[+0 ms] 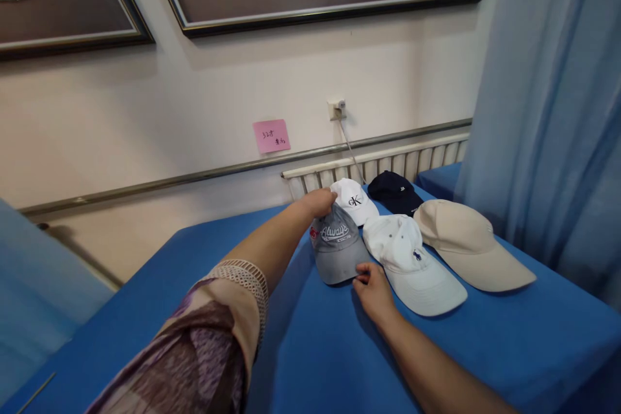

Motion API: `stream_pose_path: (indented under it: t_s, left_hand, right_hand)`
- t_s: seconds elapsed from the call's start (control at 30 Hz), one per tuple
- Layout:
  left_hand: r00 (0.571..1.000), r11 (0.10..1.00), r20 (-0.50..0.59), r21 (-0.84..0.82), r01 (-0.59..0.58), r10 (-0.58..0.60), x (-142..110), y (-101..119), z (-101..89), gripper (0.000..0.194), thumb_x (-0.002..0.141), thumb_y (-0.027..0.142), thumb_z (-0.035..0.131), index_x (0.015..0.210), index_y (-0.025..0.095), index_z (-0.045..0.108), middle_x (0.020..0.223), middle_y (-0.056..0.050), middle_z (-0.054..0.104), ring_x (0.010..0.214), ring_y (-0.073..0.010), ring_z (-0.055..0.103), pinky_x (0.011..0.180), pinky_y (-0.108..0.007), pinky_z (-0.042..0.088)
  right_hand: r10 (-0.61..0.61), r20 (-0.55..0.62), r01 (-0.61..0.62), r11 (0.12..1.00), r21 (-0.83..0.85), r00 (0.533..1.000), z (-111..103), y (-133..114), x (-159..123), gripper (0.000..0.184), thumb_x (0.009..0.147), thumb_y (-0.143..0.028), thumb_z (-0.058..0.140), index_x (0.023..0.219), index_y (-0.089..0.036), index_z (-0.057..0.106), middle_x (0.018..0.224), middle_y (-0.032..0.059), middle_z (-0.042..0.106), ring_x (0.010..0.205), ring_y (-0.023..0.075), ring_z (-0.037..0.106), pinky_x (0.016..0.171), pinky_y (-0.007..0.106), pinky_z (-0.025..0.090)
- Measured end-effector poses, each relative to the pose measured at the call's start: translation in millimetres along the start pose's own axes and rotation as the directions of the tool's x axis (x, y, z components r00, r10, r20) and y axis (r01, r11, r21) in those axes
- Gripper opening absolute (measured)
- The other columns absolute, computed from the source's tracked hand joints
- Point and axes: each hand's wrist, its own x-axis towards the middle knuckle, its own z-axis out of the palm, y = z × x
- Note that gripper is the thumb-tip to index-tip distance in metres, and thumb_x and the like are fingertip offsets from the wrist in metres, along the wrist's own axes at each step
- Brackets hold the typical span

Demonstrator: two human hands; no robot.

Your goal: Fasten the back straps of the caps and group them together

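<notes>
A grey baseball cap (339, 259) with "Always" lettering lies on the blue-covered table (310, 349), its brim toward me. My left hand (320, 202) grips the back of its crown, fingers closed. At the brim's right corner, my right hand (372, 288) pinches the edge between thumb and fingers. Just right of that hand is a white cap (402, 239) with a small dark blue horse-rider logo. Behind the grey cap sits another white cap (356, 197) marked "CK", partly covered by it.
A navy cap (391, 189) and a beige long-brimmed cap (456, 226) lie at the right. Behind the table are a radiator (427, 158), a pipe (194, 176) and a wall socket (336, 110) with a cord. Blue curtains (548, 110) hang at the right.
</notes>
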Motion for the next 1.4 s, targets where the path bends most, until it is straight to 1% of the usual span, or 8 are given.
stream_pose_path:
  t_s: [0.17, 0.53, 0.67, 0.8, 0.9, 1.0, 1.2, 1.4]
  left_hand:
    - [0.999, 0.999, -0.034, -0.027, 0.022, -0.023, -0.2, -2.7, 9.8, 0.026, 0.079, 0.015, 0.055, 0.102, 0.013, 0.065, 0.106, -0.014, 0.064, 0.096, -0.0253, 0.063, 0.080, -0.030, 0.048]
    - [0.973, 0.979, -0.188, -0.176, 0.103, -0.137, -26.9, -9.3, 26.7, 0.024, 0.086, 0.019, 0.048, 0.102, 0.014, 0.065, 0.102, -0.013, 0.066, 0.093, -0.0247, 0.062, 0.078, -0.031, 0.045]
    - [0.949, 0.953, -0.250, -0.280, 0.117, -0.190, -66.9, 1.3, 40.3, 0.025, 0.091, 0.026, 0.044, 0.100, 0.016, 0.065, 0.099, -0.011, 0.067, 0.088, -0.0219, 0.062, 0.075, -0.029, 0.044]
    - [0.946, 0.918, -0.245, -0.383, 0.106, -0.211, -132.4, 30.4, 74.5, 0.022, 0.090, 0.027, 0.046, 0.092, 0.017, 0.066, 0.089, -0.006, 0.069, 0.076, -0.0169, 0.061, 0.069, -0.025, 0.043]
    - [0.933, 0.780, -0.205, -0.616, 0.111, -0.295, -179.7, 54.0, 106.8, 0.024, 0.091, 0.030, 0.045, 0.086, 0.017, 0.065, 0.081, -0.004, 0.068, 0.072, -0.0156, 0.059, 0.067, -0.025, 0.041]
    - [0.934, 0.693, -0.135, -0.706, 0.144, -0.332, -207.7, 69.3, 129.9, 0.023, 0.089, 0.030, 0.046, 0.081, 0.017, 0.063, 0.077, -0.003, 0.066, 0.070, -0.0152, 0.057, 0.065, -0.025, 0.040]
    - [0.958, 0.633, -0.086, -0.766, 0.112, -0.274, -207.7, 71.3, 139.1, 0.017, 0.086, 0.027, 0.048, 0.084, 0.019, 0.063, 0.079, -0.001, 0.065, 0.072, -0.0149, 0.056, 0.066, -0.024, 0.039]
    - [0.958, 0.531, -0.056, -0.841, 0.106, -0.281, -203.0, 66.5, 146.2, 0.017, 0.085, 0.028, 0.049, 0.083, 0.018, 0.064, 0.075, 0.000, 0.063, 0.068, -0.0140, 0.054, 0.063, -0.023, 0.039]
  right_hand:
    - [-0.056, 0.016, 0.057, 0.998, -0.027, 0.998, -1.7, -2.1, -1.2, 0.026, 0.064, -0.018, 0.057, 0.090, -0.017, 0.063, 0.096, 0.0088, 0.060, 0.077, 0.0205, 0.064, 0.078, 0.035, 0.054]
    - [-0.063, 0.053, 0.066, 0.997, -0.049, 0.997, -6.1, 7.4, 9.2, 0.023, 0.065, -0.022, 0.054, 0.086, -0.018, 0.063, 0.092, 0.0068, 0.062, 0.072, 0.0191, 0.064, 0.075, 0.034, 0.053]
    - [-0.063, 0.066, 0.067, 0.995, -0.071, 0.996, -8.1, 10.4, 11.1, 0.022, 0.066, -0.023, 0.054, 0.086, -0.018, 0.064, 0.093, 0.0076, 0.064, 0.072, 0.0196, 0.064, 0.074, 0.035, 0.052]
    - [-0.068, 0.079, 0.073, 0.996, -0.060, 0.995, -9.8, 13.4, 12.2, 0.021, 0.066, -0.023, 0.056, 0.085, -0.019, 0.064, 0.094, 0.0080, 0.066, 0.072, 0.0195, 0.064, 0.074, 0.035, 0.053]
    - [-0.080, 0.095, 0.085, 0.995, -0.049, 0.992, -10.8, 14.3, 10.4, 0.022, 0.066, -0.023, 0.056, 0.085, -0.019, 0.065, 0.097, 0.0085, 0.066, 0.072, 0.0187, 0.063, 0.075, 0.035, 0.053]
    - [-0.121, 0.108, 0.127, 0.990, -0.054, 0.987, -11.5, 14.4, 4.8, 0.020, 0.066, -0.023, 0.056, 0.084, -0.019, 0.065, 0.107, 0.0101, 0.063, 0.077, 0.0188, 0.064, 0.079, 0.036, 0.054]
    - [-0.124, 0.167, 0.143, 0.984, -0.107, 0.978, -12.6, 10.4, -9.2, 0.020, 0.069, -0.024, 0.055, 0.087, -0.019, 0.063, 0.121, 0.0115, 0.056, 0.070, 0.0163, 0.062, 0.077, 0.037, 0.053]
    - [-0.146, 0.228, 0.189, 0.965, -0.181, 0.963, -12.3, 0.5, -15.5, 0.014, 0.071, -0.024, 0.054, 0.081, -0.021, 0.064, 0.089, 0.0051, 0.062, 0.072, 0.0199, 0.060, 0.071, 0.035, 0.051]
